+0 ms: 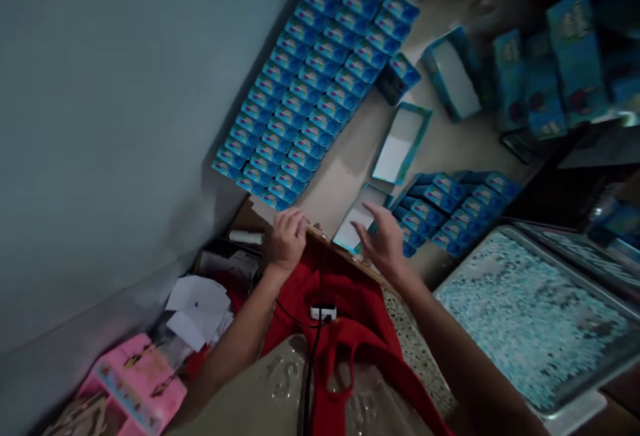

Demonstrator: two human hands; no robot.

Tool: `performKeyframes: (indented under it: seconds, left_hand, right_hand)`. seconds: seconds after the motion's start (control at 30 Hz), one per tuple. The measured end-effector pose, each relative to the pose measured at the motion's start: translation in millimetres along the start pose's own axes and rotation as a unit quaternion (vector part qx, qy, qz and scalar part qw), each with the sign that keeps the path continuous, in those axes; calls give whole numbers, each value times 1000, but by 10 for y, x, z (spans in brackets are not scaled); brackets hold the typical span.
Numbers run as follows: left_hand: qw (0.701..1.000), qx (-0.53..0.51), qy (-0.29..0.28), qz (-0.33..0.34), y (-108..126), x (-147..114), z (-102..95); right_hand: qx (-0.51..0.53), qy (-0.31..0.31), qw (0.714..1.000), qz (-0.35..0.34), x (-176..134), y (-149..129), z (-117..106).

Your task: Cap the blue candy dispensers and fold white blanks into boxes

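Observation:
My left hand [287, 241] is at the table's near edge, just below the closest end of the long rows of small blue boxes [300, 96]. Its fingers are curled and pressed together, and whatever may be inside them is hidden. To the right, my right hand [386, 239] hovers by an open blue tray-like carton with a white inside [356, 223]. The thumb and forefinger are spread with nothing between them. Close beside this hand stands a smaller group of blue boxes [450, 206]. Another open carton [401, 146] lies farther back on the table.
A metal tray [500, 239] of small pale-blue pieces is at the right. Larger blue cartons [575, 56] stand at the back right, blurred. A wall [125, 89] borders the left. Papers [200, 309] and a pink box [143, 376] lie low on the left.

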State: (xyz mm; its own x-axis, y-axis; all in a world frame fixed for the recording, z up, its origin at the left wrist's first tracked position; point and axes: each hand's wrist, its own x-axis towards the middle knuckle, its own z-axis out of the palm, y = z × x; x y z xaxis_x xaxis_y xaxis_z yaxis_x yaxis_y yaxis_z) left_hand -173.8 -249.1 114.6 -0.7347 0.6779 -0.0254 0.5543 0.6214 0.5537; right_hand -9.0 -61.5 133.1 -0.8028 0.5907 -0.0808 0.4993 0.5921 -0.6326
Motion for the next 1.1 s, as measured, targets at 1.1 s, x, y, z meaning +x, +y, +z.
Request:
performKeyframes:
  seconds: [1.1]
  left_hand:
    - [991, -64, 57, -101, -624, -794, 78]
  right_hand:
    - [-87, -94, 989, -78, 354, -1017, 719]
